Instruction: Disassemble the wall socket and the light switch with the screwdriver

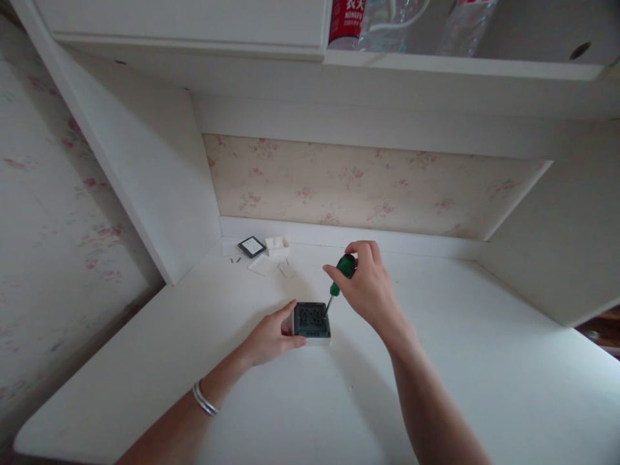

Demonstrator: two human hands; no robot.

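A small square wall socket box [312, 321], black on top with a white rim, lies on the white desk. My left hand [271, 336] grips its left side between thumb and fingers. In my right hand [363, 278] is a screwdriver [345, 265] with a green handle, pinched near the top. Its metal shaft slants down to the left, and the tip meets the right part of the black face. Whether a screw sits under the tip is too small to tell.
Behind the box lie a black-edged cover plate [252, 246], an open cream box [277, 245], thin white plates [263, 265] and small screws [236, 260]. Side panels flank the desk [436, 387], and an overhead shelf [387, 71] holds plastic bottles [347, 22].
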